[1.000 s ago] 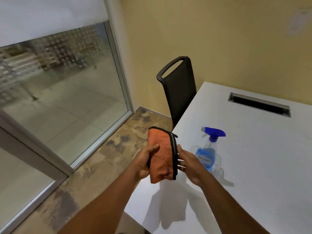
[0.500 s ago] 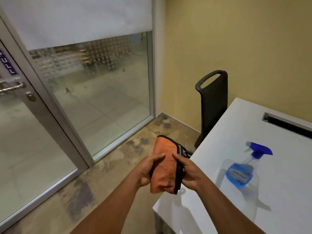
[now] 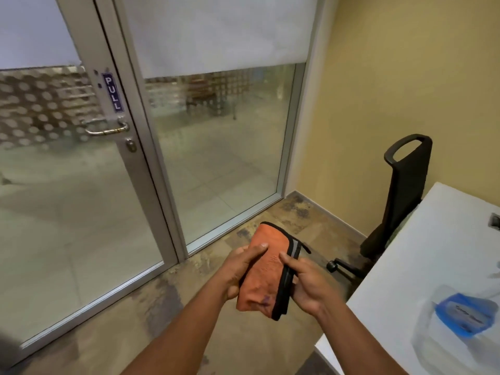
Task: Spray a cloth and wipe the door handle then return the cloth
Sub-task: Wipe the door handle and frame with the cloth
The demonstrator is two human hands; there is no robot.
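A folded orange cloth (image 3: 266,269) with a black edge is held upright in front of me over the floor. My left hand (image 3: 239,269) grips its left side, thumb on the front. My right hand (image 3: 305,284) pinches the black edge on its right side. The silver door handle (image 3: 107,130) sits on the glass door at the upper left, under a blue PULL sign (image 3: 113,92) and above a round lock (image 3: 131,145). The spray bottle (image 3: 460,316), with blue liquid, stands on the white table (image 3: 422,261) at the right, partly cut off by the frame edge.
A black chair (image 3: 400,190) stands against the yellow wall beside the table's far corner. A fixed glass panel (image 3: 216,147) with a lowered white blind is to the right of the door. Open mottled floor (image 3: 140,307) lies between me and the door.
The view has swung left, bringing the door and its handle into sight. The table and spray bottle have slid to the right edge. Both hands still hold the cloth.
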